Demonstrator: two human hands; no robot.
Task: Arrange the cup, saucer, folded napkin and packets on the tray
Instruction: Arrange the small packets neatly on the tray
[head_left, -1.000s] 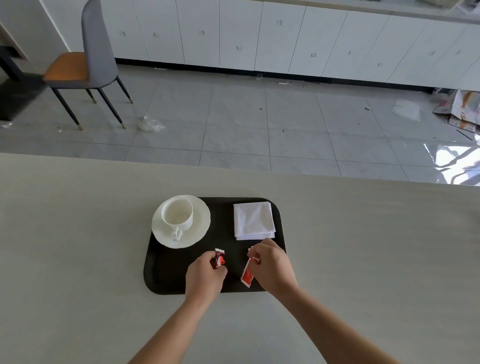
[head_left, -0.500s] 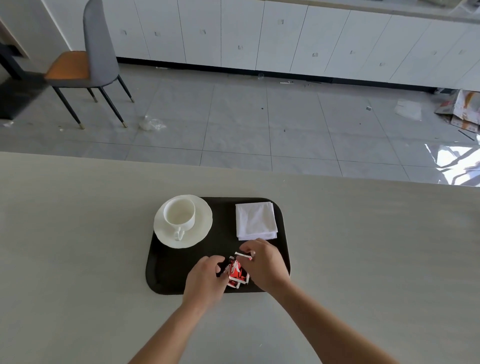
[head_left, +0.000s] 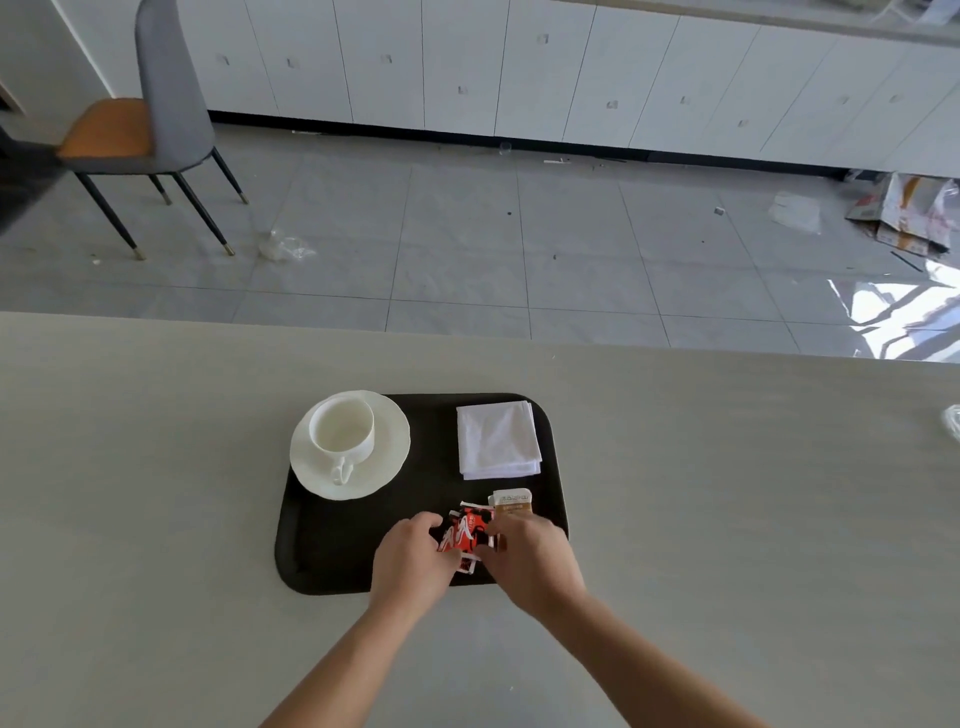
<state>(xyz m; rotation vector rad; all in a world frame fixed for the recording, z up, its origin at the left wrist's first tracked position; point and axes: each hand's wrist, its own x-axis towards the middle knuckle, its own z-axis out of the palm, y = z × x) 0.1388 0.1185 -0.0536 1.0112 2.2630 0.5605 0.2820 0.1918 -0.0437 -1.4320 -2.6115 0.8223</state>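
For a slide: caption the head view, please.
Left hand and right hand hold packets on the black tray, near cup, saucer and folded napkin.

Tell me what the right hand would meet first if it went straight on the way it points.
The right hand points forward and left: first the red packets at its fingertips, then probably the left hand.

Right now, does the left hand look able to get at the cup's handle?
Probably yes. The cup sits on its saucer just beyond the left hand, handle turned toward the person, with only bare tray between. The hand would first have to let go of the packets.
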